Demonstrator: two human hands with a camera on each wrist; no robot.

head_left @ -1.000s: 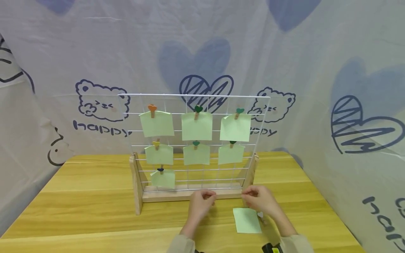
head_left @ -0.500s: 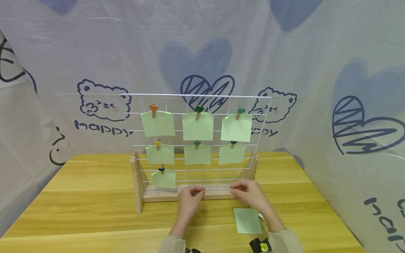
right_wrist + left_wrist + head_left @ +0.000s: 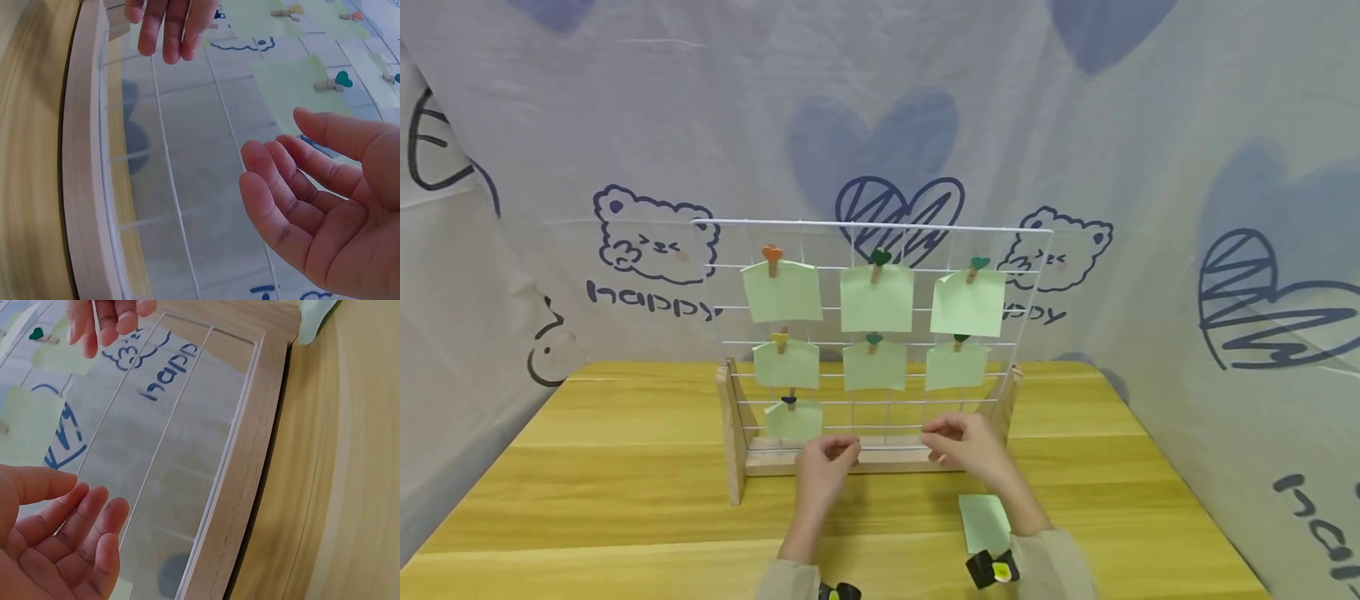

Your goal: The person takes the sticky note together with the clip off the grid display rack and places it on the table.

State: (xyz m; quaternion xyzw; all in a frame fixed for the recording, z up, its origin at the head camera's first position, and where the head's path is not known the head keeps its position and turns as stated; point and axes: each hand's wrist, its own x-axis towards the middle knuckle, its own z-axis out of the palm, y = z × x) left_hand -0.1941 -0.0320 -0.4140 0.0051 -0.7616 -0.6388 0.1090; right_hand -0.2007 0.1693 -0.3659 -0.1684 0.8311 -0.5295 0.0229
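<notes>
My left hand point(image 3: 824, 468) hovers before the lower left of a white wire grid rack point(image 3: 880, 225) on a wooden base point(image 3: 891, 462). In the left wrist view its fingers point(image 3: 94, 512) are loosely bent with nothing in them. To the right, my right hand point(image 3: 972, 448) is before the lower right part of the grid, also holding nothing; its relaxed fingers point(image 3: 275, 175) show in the right wrist view. A pale green note point(image 3: 794, 421), clipped in the bottom row, is just above the left hand. Below the right hand lies a loose green note point(image 3: 985, 523), partly covered by the right forearm.
Green notes hang in the top and middle rows on heart-topped clothespins, such as an orange one point(image 3: 772, 258) and a yellow one point(image 3: 781, 342). The rack stands on a wood-grain table point(image 3: 625, 483). Behind it hangs a printed cloth point(image 3: 737, 108).
Both hands have moved left and slightly up along the front of the rack, staying apart. A white heart clothespin beside the loose note is now hidden. The view has shifted slightly.
</notes>
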